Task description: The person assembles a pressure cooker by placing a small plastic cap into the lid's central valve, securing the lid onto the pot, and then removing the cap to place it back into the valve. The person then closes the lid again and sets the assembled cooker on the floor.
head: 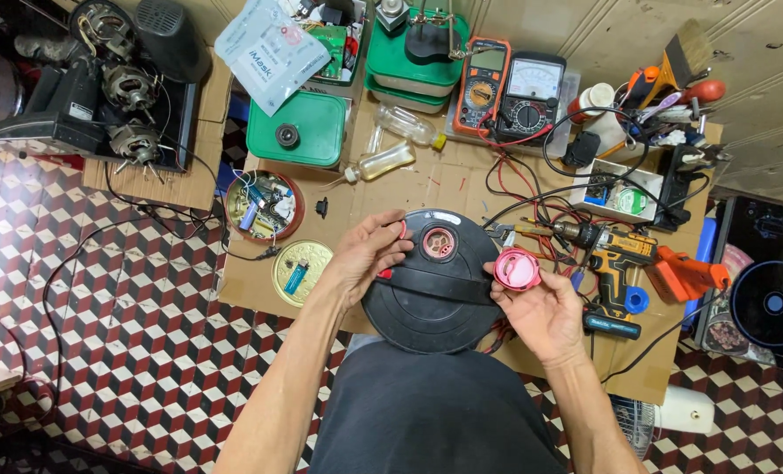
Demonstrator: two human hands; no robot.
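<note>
Just below the centre of the frame, a round black lid lies between the two hands, resting over the near edge of the cardboard-covered table and the person's lap. The left hand closes on its upper-left rim, fingers curled over the edge beside a small red tab. The right hand sits at the lid's right edge, thumb and fingers pinching a pink round cap held just clear of the rim (whether the heel of this hand also touches the lid cannot be told). A raised black bar crosses the lid from left to right, slightly tilted, and above it sits a reddish ring opening, which lies left of and a little above the cap, near it. A yellow-and-black drill lies further right.
</note>
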